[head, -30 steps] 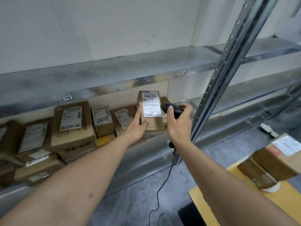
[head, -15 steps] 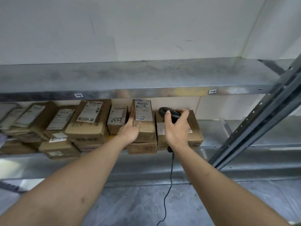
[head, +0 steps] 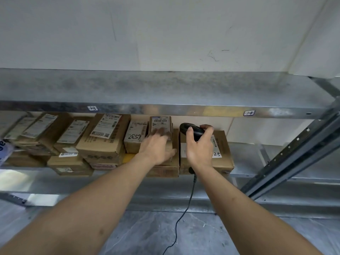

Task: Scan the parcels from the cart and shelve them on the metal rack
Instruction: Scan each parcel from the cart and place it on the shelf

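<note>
A small brown parcel (head: 161, 124) with a white barcode label stands upright on the lower shelf of the metal rack (head: 184, 107), on top of other boxes. My left hand (head: 157, 146) lies flat against its front, fingers straight and blurred. My right hand (head: 199, 146) grips a black corded barcode scanner (head: 190, 130) just right of the parcel, in front of a larger brown box (head: 223, 153) marked with handwritten digits.
Several labelled cardboard parcels (head: 103, 137) fill the shelf to the left, one (head: 135, 137) marked 2859. The shelf to the right of the boxes is bare metal. A slanted rack upright (head: 294, 153) crosses at right. The scanner cable (head: 184, 214) hangs toward the grey floor.
The view swung left from the cart to the rack. My left hand carried the parcel onto the shelf, then went from gripping its side to lying flat on its front.
</note>
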A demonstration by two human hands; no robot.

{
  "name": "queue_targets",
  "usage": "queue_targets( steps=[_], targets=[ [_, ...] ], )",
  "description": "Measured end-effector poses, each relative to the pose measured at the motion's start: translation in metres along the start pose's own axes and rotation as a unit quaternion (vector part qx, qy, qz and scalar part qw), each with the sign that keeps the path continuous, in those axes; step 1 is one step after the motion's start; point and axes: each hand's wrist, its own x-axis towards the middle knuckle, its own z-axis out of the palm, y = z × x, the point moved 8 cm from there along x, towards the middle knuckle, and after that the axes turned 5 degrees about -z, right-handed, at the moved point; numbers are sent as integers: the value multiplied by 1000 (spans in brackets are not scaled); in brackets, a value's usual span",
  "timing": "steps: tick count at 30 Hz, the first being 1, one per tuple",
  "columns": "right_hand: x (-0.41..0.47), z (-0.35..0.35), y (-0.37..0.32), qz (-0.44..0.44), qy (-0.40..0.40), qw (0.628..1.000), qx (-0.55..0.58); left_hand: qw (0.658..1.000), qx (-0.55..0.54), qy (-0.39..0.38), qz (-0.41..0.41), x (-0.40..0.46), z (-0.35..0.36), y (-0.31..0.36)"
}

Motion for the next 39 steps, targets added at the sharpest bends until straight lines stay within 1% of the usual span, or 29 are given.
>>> queue_targets(
  steps=[7,11,15,19,24,28,34,39],
  targets=[
    [-3,7,1,1,0,1000,-12,1000,4,-5,10,9,1,-9],
    [-12,10,-3,-4,14,1000,-8,999,23,-4,28,8,-2,-10],
    [-30,7,-11,-1,41,999,1,998,18,-1,63,1,-10,-9],
    [-54,4,-24,2,90,996,2,994,16,-2,110,-9,-19,-4],
    [-103,-11,-40,17,182,983,-15,978,21,2,208,-36,-29,4],
    [-150,-32,-54,29,256,966,-31,960,8,4,278,-67,-42,18],
    [-224,-81,-69,47,357,932,-42,927,8,17,376,-129,-59,63],
    [-280,-134,-65,56,406,911,-47,894,2,24,447,-192,-69,116]
  ],
)
